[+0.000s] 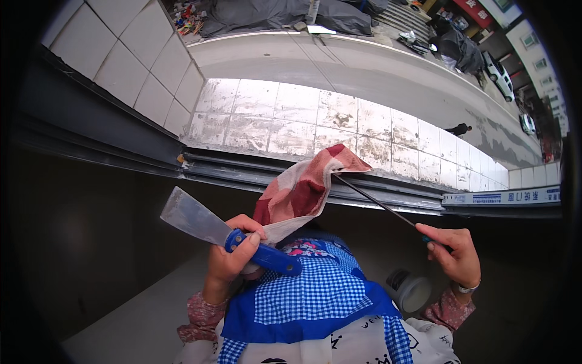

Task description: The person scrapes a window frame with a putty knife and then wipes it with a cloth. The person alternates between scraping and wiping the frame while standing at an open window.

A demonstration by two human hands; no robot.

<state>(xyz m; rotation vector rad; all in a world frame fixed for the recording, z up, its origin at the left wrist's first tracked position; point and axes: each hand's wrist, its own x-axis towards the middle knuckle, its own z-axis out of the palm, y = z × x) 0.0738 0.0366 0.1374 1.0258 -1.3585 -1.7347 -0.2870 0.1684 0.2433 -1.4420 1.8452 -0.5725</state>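
Note:
My left hand [234, 255] holds a putty knife [195, 218] with a blue handle, its wide metal blade pointing up and left. The same hand grips the lower edge of a red, pink and white checked cloth [295, 191], which hangs over the dark metal window track [386, 191]. In my right hand [450, 255] is a thin metal rod tool [375, 200], perhaps a screwdriver, with a little of its teal handle showing. Its far end meets the cloth at the track; the tip is hidden there.
Beyond the track lies a tiled ledge [293, 132] with grey smears, then a drop to a street [345, 59] with parked vehicles and a person [459, 129]. A tiled wall [136, 68] stands left. A bucket [411, 291] is below, near my right forearm.

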